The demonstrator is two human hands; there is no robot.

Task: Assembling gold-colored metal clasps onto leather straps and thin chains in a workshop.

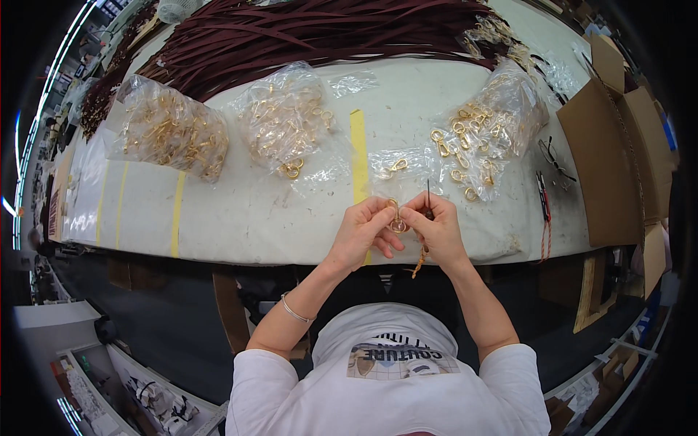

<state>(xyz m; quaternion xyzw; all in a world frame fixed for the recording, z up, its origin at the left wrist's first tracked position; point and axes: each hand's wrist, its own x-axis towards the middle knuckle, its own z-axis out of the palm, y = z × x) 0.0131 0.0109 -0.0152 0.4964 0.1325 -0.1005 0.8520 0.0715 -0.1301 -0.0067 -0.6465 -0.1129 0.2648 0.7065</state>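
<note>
Both hands meet over the table's near edge at a gold swivel snap hook point(397, 224). My left hand point(363, 229) pinches it between thumb and forefinger, the other fingers loosely curled. From the other side, the thumb and fingertips of my right hand point(440, 229) press against the hook. A thin dark pointed tool point(428, 188) also sticks up out of my right hand, its kind unclear, and an orange cord point(421, 260) dangles below that hand. Just beyond the hands, another gold snap hook point(397, 166) lies on a small clear plastic bag point(418, 156).
Clear bags of gold hooks stand at left point(167, 131), centre left point(283, 116) and right point(502, 120). Dark maroon straps point(313, 36) cover the back. Red-handled snips point(543, 196), eyeglasses point(556, 160) and an open cardboard box point(603, 160) are at right. Yellow tape point(358, 152) marks the white tabletop.
</note>
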